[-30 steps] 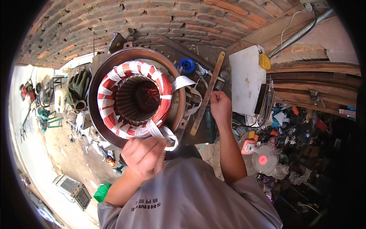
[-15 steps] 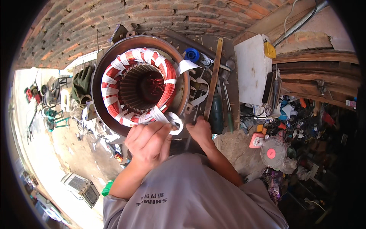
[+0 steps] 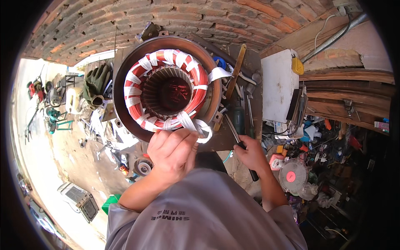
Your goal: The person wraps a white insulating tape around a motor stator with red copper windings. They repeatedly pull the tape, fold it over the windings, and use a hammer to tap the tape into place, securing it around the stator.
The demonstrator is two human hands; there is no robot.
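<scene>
A motor stator with red wire winding (image 3: 201, 98) sits in a round brown metal housing (image 3: 118, 93) on the bench. White cloth tape (image 3: 204, 133) wraps the winding in bands and loops out at its near edge. Beside that loop, my left hand (image 3: 173, 151) is closed on the tape, its fingertips partly hidden. Another tape end (image 3: 219, 74) sticks out at the right rim. To the right of the housing, my right hand (image 3: 251, 155) grips a screwdriver (image 3: 233, 131) by its black handle, its shaft pointing up toward the bench tools.
A flat wooden strip (image 3: 236, 68), a dark green bottle (image 3: 238, 118) and a blue ring-shaped part (image 3: 220, 62) lie right of the housing. Dark gloves (image 3: 96, 85) hang at its left. A white board (image 3: 278, 83) stands farther right. Below it, a fan (image 3: 293, 177) sits among clutter.
My right hand has moved right and nearer me, and the screwdriver now shows clearly in it. My left hand stays on the tape. The view has shifted, so the housing appears farther right.
</scene>
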